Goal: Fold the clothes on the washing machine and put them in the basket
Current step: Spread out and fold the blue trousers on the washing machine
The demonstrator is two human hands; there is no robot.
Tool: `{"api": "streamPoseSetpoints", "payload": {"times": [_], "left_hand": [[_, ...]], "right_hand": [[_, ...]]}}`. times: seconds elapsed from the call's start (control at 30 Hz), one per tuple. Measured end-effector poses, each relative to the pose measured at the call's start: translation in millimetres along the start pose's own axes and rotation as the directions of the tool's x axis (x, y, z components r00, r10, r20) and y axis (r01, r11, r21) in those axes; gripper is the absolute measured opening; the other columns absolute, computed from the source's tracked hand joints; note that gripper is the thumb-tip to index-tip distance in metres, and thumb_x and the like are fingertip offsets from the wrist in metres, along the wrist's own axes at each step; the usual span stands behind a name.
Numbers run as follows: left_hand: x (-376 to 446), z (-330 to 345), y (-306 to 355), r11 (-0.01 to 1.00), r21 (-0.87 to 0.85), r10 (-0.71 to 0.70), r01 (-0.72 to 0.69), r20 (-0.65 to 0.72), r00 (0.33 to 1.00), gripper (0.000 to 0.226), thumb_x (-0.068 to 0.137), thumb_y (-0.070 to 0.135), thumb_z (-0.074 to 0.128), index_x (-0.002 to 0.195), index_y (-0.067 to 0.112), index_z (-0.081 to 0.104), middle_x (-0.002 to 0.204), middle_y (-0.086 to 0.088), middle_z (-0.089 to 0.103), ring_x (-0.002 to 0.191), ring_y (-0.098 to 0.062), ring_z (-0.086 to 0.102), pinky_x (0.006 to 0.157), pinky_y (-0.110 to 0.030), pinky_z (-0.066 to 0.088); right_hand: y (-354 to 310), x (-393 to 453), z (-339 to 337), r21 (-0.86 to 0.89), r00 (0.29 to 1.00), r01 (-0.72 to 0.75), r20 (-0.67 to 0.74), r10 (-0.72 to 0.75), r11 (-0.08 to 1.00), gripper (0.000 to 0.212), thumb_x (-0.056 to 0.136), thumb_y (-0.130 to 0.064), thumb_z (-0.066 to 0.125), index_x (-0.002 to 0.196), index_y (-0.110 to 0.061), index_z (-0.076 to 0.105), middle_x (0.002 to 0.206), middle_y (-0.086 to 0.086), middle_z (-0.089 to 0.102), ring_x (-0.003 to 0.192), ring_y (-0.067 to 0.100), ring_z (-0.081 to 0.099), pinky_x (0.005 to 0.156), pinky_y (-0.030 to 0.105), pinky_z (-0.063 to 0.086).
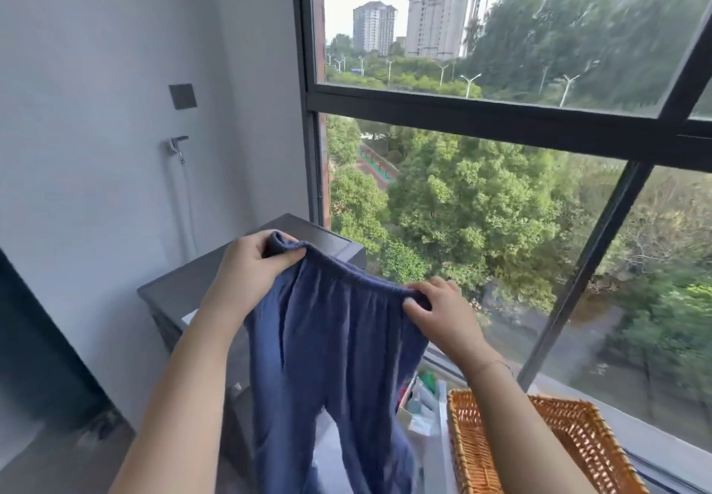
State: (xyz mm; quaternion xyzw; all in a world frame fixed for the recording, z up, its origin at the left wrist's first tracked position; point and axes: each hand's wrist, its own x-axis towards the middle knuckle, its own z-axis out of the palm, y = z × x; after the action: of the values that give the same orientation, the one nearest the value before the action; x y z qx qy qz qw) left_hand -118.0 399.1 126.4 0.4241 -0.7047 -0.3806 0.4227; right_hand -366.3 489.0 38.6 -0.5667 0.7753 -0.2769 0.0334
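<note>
Balcony laundry corner: grey wall to the left, big dark-framed window [501, 116] ahead with trees and tower blocks beyond. Dark washing machine [181, 289] stands against the wall; a woven wicker basket [578, 439] sits low at right beside the window ledge.

Blue trousers [331, 359] held up in the air in front of the machine, not resting on anything visible. Left hand [250, 262] grips one end of the elastic waistband, fingers curled round the bunched cloth. Right hand [439, 308] pinches the other end, thumb on the near side, fingers over the top.

Orientation: waistband uppermost, running across from upper left to lower right; long axis hangs down, legs dropping out of the bottom of the frame. Leg ends not in view.

Handling, judged: soft, light knit, limp, drapes freely, no stiffness to hold a crease. Gathered waistband is the firmest part, so the corners are the sensible hold. Folding likely needs the machine top for support.
</note>
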Motion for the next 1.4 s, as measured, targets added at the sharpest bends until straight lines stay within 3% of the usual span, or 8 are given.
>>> {"api": "streamPoseSetpoints", "payload": {"times": [0.1,0.27,0.37,0.47,0.67,0.77,1.03,1.4], "left_hand": [[12.8,-17.0,-21.7,1.000,0.017,-0.016,0.016,-0.003,1.000,0.008,0.083,0.019,0.072,0.076,0.023,0.069,0.068,0.018,0.069,0.076,-0.006,0.062,0.077,-0.026,0.047],[38.5,-21.2,-49.2,0.996,0.079,-0.052,0.049,0.034,0.998,0.010,0.082,0.028,0.074,0.074,0.023,0.070,0.073,0.010,0.071,0.076,-0.005,0.063,0.074,-0.026,0.046],[59.9,-12.1,-65.4,0.992,0.093,-0.086,0.087,-0.020,0.996,0.015,0.082,0.031,0.073,0.073,0.021,0.067,0.074,0.002,0.069,0.073,-0.011,0.059,0.070,-0.029,0.043],[96.1,-6.2,-83.3,0.985,0.068,-0.152,0.160,-0.101,0.983,0.016,0.082,0.030,0.073,0.072,0.020,0.066,0.073,0.003,0.066,0.072,-0.013,0.058,0.070,-0.029,0.042],[198.1,16.2,-128.8,0.962,0.082,-0.250,0.259,-0.099,0.963,0.011,0.081,0.027,0.072,0.072,0.025,0.066,0.070,-0.001,0.066,0.070,-0.015,0.058,0.071,-0.030,0.044],[249.1,34.7,-148.3,0.934,0.110,-0.324,0.339,-0.130,0.937,0.010,0.082,0.019,0.067,0.072,0.019,0.068,0.067,0.004,0.063,0.067,-0.015,0.056,0.066,-0.028,0.046],[345.8,31.6,-194.1,0.867,0.011,-0.481,0.498,-0.241,0.843,0.007,0.086,0.020,0.063,0.079,0.022,0.066,0.074,0.003,0.062,0.066,-0.011,0.054,0.058,-0.022,0.040],[333.1,-93.9,-261.0,0.801,-0.180,-0.593,0.571,-0.374,0.713,0.007,0.090,0.019,0.063,0.084,0.023,0.065,0.086,0.002,0.069,0.081,-0.014,0.063,0.069,-0.024,0.043]], "right_hand": [[-17.9,19.9,24.4,-0.024,0.983,-0.011,-0.186,0.006,1.000,0.017,0.085,-0.016,0.054,0.100,-0.016,0.062,0.092,-0.004,0.054,0.087,0.017,0.051,0.059,0.029,0.044],[-18.6,63.9,52.8,0.509,0.914,-0.147,-0.258,0.313,0.848,0.017,0.088,-0.002,0.049,0.097,-0.008,0.062,0.097,0.006,0.054,0.089,0.026,0.058,0.068,0.044,0.058],[-12.5,105.3,65.5,0.726,0.864,-0.225,-0.160,0.478,0.650,0.011,0.093,-0.008,0.050,0.095,-0.003,0.060,0.113,0.013,0.048,0.099,0.034,0.057,0.056,0.035,0.060],[-5.9,156.3,79.1,0.885,0.803,-0.372,0.156,0.575,0.281,0.018,0.100,-0.020,0.044,0.106,-0.007,0.053,0.121,0.009,0.050,0.107,0.030,0.053,0.058,0.038,0.059],[7.8,267.9,131.8,0.937,0.811,-0.343,0.258,0.525,0.070,0.023,0.104,-0.021,0.040,0.113,-0.007,0.056,0.108,0.006,0.058,0.096,0.020,0.058,0.064,0.029,0.059],[9.9,333.7,157.7,0.944,0.810,-0.294,0.161,0.564,0.153,0.026,0.104,-0.027,0.038,0.087,-0.017,0.056,0.091,0.001,0.060,0.087,0.018,0.057,0.081,0.035,0.053],[-48.2,518.0,207.8,0.877,0.932,-0.207,0.042,0.360,0.433,0.033,0.102,-0.023,0.038,0.071,-0.022,0.047,0.077,-0.003,0.050,0.071,0.011,0.046,0.072,0.029,0.041],[-284.2,570.0,298.3,0.899,0.987,-0.117,0.153,-0.052,0.421,0.036,0.100,-0.022,0.041,0.067,-0.021,0.027,0.068,-0.003,0.030,0.067,0.012,0.030,0.064,0.029,0.029]]}}
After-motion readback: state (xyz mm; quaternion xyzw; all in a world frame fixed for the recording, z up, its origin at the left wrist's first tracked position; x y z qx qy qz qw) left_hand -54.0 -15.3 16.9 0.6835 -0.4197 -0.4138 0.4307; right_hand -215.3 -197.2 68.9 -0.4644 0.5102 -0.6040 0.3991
